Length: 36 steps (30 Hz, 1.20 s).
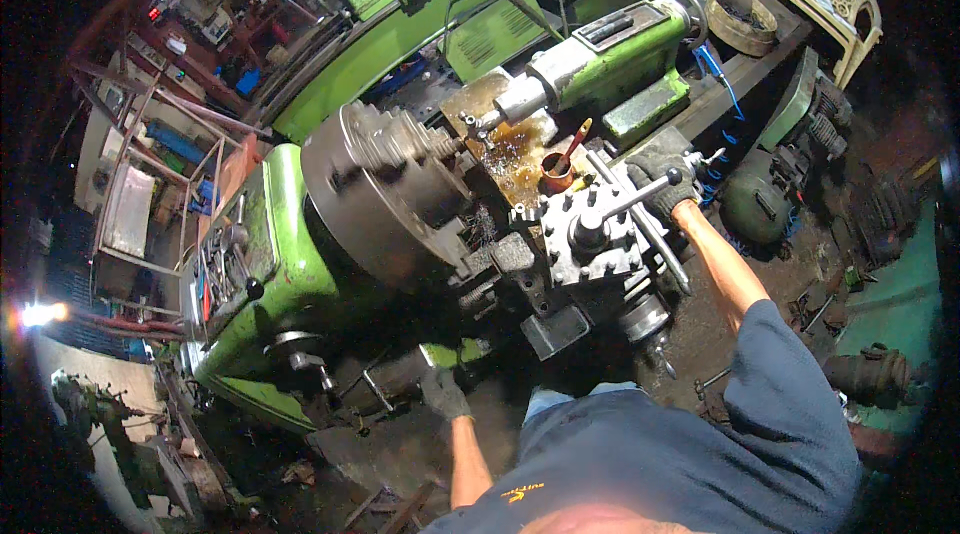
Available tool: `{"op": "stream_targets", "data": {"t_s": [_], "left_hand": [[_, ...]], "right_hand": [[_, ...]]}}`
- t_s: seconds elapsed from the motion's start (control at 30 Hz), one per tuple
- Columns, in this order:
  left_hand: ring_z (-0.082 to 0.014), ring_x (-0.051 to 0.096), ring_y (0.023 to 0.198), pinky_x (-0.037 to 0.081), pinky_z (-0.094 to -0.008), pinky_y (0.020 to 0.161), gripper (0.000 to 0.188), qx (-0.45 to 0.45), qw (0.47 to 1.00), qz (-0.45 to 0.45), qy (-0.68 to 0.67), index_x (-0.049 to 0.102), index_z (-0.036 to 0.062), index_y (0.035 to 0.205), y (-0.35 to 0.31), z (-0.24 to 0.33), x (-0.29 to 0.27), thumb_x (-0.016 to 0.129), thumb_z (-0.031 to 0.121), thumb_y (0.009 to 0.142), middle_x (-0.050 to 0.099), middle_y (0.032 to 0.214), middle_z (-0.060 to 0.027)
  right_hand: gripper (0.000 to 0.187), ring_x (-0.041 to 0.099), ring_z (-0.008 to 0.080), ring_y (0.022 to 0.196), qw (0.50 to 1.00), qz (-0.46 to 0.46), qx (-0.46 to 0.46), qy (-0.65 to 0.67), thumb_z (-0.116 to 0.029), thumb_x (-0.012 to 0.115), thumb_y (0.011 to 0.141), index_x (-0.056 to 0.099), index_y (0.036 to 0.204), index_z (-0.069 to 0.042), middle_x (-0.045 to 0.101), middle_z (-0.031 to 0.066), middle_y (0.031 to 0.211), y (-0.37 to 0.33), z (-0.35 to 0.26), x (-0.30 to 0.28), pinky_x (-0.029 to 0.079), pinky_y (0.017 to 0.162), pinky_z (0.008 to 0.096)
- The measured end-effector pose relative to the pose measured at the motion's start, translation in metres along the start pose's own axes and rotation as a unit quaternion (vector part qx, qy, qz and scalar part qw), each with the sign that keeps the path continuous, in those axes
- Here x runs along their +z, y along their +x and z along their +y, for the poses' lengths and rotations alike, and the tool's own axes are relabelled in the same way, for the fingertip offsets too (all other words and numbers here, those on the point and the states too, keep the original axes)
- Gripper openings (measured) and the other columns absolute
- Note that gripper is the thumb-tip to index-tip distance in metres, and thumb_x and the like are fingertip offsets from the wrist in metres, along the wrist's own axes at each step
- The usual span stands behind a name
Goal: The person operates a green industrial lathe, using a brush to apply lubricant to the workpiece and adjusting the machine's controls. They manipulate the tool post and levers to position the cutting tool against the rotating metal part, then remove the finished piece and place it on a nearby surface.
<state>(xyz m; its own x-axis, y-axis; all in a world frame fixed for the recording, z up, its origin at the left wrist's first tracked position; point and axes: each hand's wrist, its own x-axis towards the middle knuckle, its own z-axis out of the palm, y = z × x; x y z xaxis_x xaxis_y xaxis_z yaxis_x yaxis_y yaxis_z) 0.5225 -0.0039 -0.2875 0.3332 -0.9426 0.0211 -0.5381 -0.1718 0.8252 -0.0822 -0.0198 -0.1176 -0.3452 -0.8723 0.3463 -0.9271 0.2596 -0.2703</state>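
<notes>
Lathe (290,224), green and probably too heavy to budge, stands before me. Low at its front is my gloved left hand (445,396), fingers' hold unclear. Farther up, my gloved right hand (670,198) shows partly behind the tool-post lever (632,200); I can't tell whether its fingers close. That lever looks hard, perhaps oily-slick, best gripped by its ball knob (674,176). Beyond sits the tailstock (615,64).
</notes>
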Motion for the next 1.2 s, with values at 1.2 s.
{"op": "stream_targets", "data": {"t_s": [1.2], "left_hand": [[-0.0163, 0.034, 0.043, 0.027, -0.0326, 0.042, 0.035, -0.547, 0.677, -0.315, -0.378, 0.043, 0.0206, 0.060, 0.059, -0.053, 0.057, 0.063, 0.035, 0.084, 0.039, 0.053, 0.0006]], "right_hand": [[0.036, 0.067, 0.0358, 0.098, 0.996, -0.032, 0.057, -0.055, -0.041, 0.055, 0.090, 0.074, 0.100, -0.013, 0.072, 0.0130, 0.106, 0.001, -0.017, -0.025, 0.052, 0.086, 0.0471]]}}
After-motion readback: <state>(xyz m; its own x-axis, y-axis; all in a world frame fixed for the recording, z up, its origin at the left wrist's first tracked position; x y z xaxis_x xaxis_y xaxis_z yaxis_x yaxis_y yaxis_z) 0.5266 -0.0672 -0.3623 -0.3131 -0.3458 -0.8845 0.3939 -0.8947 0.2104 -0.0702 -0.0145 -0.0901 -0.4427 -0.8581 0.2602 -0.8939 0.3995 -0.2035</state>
